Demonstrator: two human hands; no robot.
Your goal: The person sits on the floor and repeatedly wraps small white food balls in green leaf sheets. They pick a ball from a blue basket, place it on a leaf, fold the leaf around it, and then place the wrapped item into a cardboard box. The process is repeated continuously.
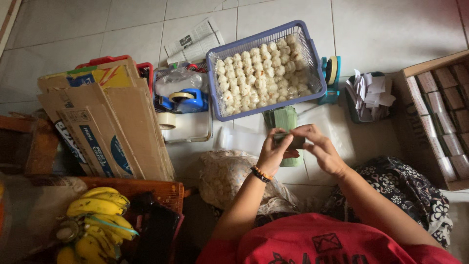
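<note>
My left hand [270,152] and my right hand [320,145] meet over the tiled floor, both pinching a small flat dark packet [288,141] between the fingertips. A beaded bracelet circles my left wrist. Just beyond the hands lies a stack of green papers [283,118]. Past that stands a blue plastic basket [213,83] full of small white round pieces [264,73]. A clear plastic bag [229,176] of pale pieces lies on the floor by my left forearm.
Flattened cardboard boxes [112,127] lean at the left, with a blue tape dispenser [188,99] and a tape roll [167,120] beside them. Bananas [95,222] sit at lower left. A cardboard box [439,117] of wrapped packs stands at right, beside a small tray of paper slips [369,93].
</note>
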